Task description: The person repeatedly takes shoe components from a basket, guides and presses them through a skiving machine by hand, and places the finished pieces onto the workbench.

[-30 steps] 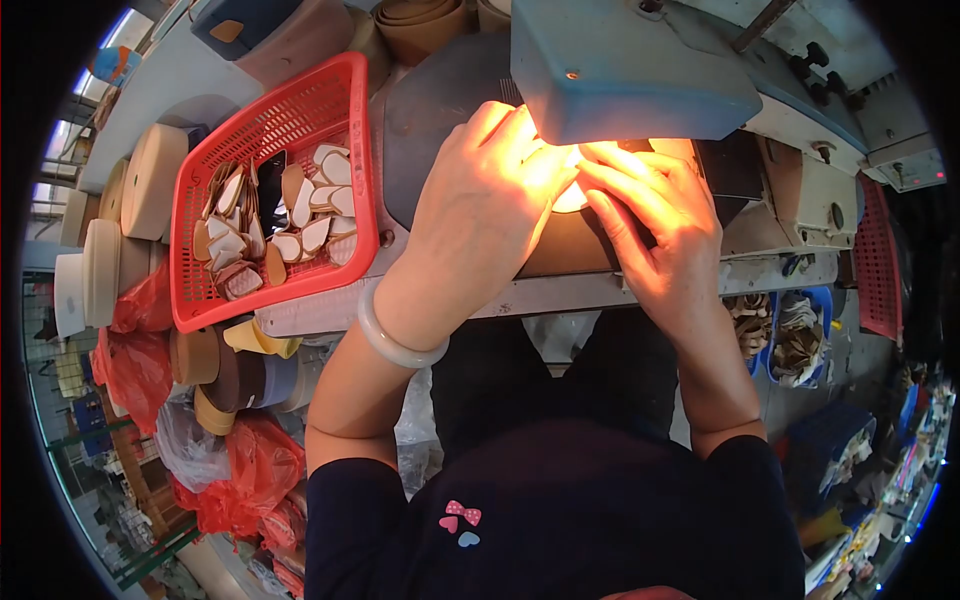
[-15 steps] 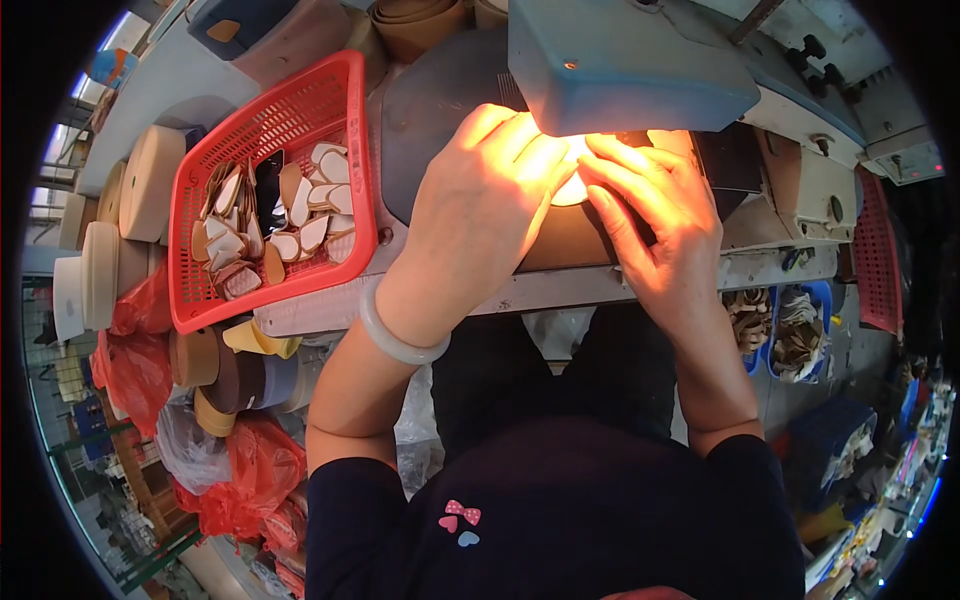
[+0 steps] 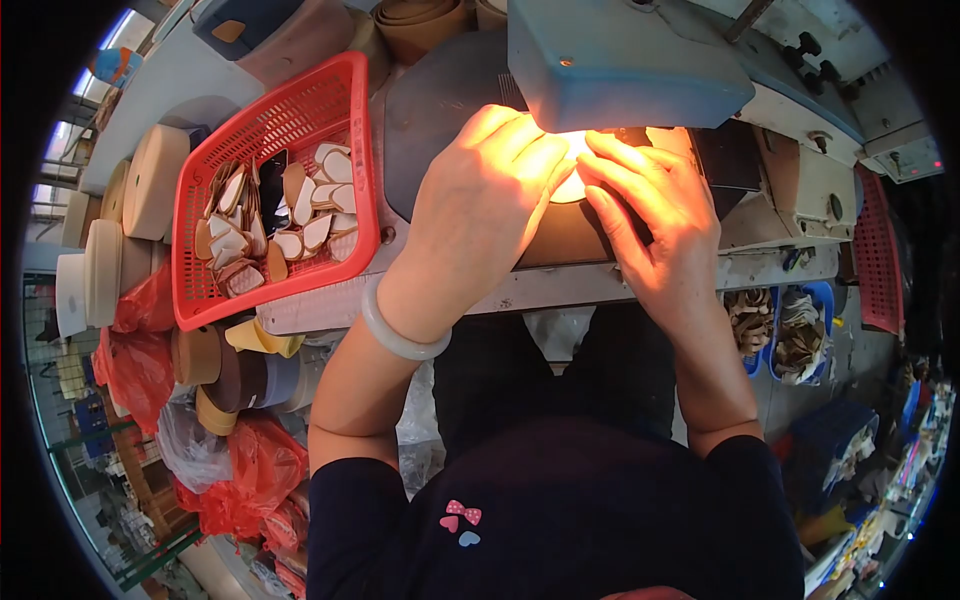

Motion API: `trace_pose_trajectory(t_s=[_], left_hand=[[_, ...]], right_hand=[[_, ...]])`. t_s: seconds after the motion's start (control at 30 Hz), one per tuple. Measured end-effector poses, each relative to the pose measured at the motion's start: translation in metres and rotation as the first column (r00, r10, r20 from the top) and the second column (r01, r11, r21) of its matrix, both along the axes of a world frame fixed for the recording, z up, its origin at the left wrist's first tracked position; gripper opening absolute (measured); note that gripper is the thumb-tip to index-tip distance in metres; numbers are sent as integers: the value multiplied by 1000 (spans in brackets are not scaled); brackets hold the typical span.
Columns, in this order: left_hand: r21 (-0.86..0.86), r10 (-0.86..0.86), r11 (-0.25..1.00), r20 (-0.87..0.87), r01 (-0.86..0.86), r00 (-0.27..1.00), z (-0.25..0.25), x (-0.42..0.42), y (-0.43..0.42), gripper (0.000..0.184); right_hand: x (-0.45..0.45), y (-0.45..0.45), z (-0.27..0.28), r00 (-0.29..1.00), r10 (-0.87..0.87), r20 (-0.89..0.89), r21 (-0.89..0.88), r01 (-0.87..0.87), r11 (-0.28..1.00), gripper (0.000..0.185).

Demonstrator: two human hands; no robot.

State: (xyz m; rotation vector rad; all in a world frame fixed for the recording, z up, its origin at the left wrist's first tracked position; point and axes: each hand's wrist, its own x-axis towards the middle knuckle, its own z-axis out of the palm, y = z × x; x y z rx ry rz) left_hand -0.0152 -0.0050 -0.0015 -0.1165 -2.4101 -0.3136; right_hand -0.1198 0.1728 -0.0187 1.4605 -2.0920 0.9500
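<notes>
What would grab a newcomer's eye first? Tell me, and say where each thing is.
First, the fierce orange-white glow beneath the blue-grey machine housing, where the left hand and right hand come close together, washing out detail at the fingertips. Next, the red basket on the person's left, holding many small white-and-brown pieces. Then the pale bangle around the left wrist.

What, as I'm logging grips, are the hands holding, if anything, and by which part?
Between the left hand and right hand seems to be a brightly lit piece; glare hides its outline, so whether or where it's held cannot be told.
</notes>
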Motion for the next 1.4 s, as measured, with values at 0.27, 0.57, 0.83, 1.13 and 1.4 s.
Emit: trace_pose_trajectory(t_s=[0.27,0.57,0.83,1.13,1.4], left_hand=[[30,10,999,23,-11,1000,2,3,2,21],[26,-24,999,-15,24,1000,0,1,0,20],[5,-25,1000,-13,25,1000,0,0,-1,19],[38,9,999,16,-10,1000,0,1,1,20],[26,22,999,-47,-21,999,-3,-3,1,19]], right_hand=[[1,1,2,1000,0,-10,2,0,1000,26],[2,0,3,1000,-7,2,2,7,1000,26],[1,0,3,1000,4,20,-5,-4,1000,26],[2,1,3,1000,2,14,1,-2,1000,26],[1,0,1,1000,-1,3,-5,1,1000,26]])
